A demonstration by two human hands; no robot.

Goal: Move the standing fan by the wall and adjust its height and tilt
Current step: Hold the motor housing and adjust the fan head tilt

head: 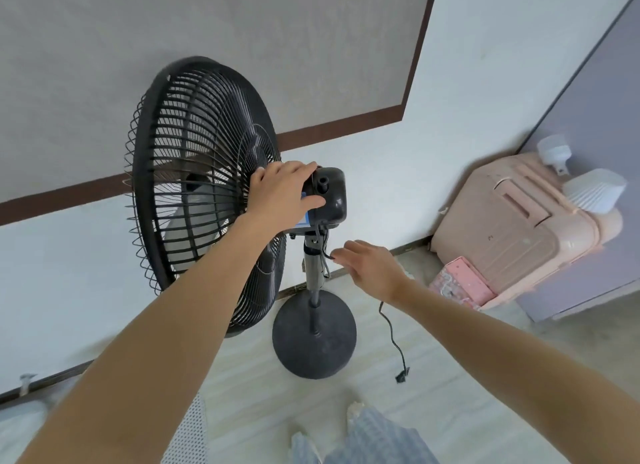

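Left hand [282, 192] clamped on motor housing [329, 195], right hand [369, 268], fingers apart, near pole [313, 266]; loosening the collar risks fan head dropping, loose cord [391, 332] snagging.

A pink suitcase [512, 235] lies against a grey cabinet [595, 145], a pink box [462, 285] beside it, two white bulbs [594, 190] on top.
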